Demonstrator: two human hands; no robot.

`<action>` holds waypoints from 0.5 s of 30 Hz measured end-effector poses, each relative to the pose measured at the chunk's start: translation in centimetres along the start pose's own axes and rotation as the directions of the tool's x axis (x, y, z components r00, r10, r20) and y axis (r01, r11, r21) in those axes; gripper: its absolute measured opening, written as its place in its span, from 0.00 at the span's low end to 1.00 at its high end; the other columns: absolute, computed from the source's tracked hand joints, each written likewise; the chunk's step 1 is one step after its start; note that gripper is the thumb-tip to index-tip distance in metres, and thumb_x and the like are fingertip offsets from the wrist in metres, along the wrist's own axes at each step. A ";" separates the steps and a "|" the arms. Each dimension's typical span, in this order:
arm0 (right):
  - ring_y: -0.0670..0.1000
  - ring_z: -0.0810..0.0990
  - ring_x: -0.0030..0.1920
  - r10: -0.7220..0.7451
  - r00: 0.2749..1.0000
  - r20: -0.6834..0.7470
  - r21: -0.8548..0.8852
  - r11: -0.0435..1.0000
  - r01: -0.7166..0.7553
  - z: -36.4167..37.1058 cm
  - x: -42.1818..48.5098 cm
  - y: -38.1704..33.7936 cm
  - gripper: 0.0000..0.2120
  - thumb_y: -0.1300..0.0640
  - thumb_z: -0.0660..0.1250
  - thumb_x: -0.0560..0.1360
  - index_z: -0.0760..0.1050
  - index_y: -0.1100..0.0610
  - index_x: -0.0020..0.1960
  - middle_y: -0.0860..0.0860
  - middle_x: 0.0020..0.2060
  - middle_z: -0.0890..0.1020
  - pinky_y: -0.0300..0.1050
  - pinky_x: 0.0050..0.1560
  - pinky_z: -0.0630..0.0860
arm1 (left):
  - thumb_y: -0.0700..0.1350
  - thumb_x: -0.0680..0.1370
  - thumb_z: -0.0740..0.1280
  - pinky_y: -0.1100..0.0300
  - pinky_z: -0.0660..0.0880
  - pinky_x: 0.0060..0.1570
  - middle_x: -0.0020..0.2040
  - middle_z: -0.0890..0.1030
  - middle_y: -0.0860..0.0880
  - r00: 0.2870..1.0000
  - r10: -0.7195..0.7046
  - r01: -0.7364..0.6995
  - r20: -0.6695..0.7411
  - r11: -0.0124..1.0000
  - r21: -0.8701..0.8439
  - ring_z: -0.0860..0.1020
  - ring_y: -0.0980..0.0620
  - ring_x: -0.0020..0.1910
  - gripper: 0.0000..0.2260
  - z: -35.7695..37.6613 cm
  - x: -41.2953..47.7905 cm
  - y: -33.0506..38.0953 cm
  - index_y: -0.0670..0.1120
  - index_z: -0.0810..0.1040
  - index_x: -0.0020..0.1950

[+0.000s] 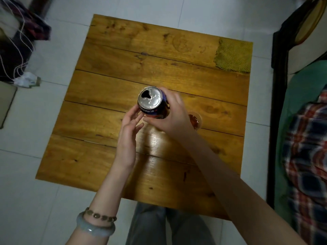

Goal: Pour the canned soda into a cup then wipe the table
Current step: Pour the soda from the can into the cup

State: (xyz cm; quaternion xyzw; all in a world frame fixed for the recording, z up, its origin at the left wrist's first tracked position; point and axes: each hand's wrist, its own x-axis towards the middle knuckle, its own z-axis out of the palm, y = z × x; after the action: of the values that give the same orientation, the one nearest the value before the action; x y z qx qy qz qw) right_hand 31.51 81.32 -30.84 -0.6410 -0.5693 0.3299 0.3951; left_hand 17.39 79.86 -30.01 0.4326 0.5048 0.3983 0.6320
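Wooden planks of the desk fill the view, with pale floor tiles around it. Over its middle the right grip is curled round an opened soda can, top upward. The left grip is loose-fingered and holds nothing, fingertips just beside the can. A cup of brown drink shows behind the right grip. A green cloth lies at the far right corner.
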 end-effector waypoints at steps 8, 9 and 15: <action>0.49 0.77 0.56 0.119 0.993 0.025 0.020 0.993 -0.120 4.7 1.0 4.2 0.32 0.58 0.78 0.60 0.71 0.57 0.61 0.48 0.55 0.79 0.54 0.58 0.73 | 0.46 0.76 0.51 0.67 0.70 0.59 0.66 0.71 0.57 0.997 -0.072 0.070 0.022 0.994 0.083 0.70 0.60 0.67 0.21 -2.1 1.8 -3.6 0.51 0.66 0.69; 0.48 0.77 0.55 0.145 0.989 0.023 0.042 0.988 -0.146 5.0 0.9 4.5 0.31 0.58 0.78 0.60 0.71 0.56 0.61 0.47 0.54 0.79 0.51 0.58 0.74 | 0.46 0.76 0.52 0.66 0.71 0.60 0.65 0.72 0.59 0.996 -0.091 0.088 0.021 0.992 0.090 0.70 0.61 0.66 0.20 -2.1 2.1 -4.0 0.52 0.66 0.68; 0.37 0.75 0.49 0.188 0.982 0.017 0.089 0.978 -0.188 5.8 0.7 6.1 0.28 0.60 0.78 0.62 0.72 0.57 0.58 0.43 0.48 0.79 0.27 0.49 0.70 | 0.43 0.79 0.53 0.67 0.69 0.61 0.61 0.72 0.62 0.990 -0.138 0.130 0.038 0.979 0.155 0.72 0.68 0.60 0.17 -2.3 3.2 -5.6 0.50 0.66 0.68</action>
State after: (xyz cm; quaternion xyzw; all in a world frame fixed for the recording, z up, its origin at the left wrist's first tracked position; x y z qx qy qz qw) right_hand 29.40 82.57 -38.96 -0.6720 -0.4923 0.3940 0.3883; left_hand 16.11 81.50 -36.56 0.4540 0.5460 0.3045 0.6348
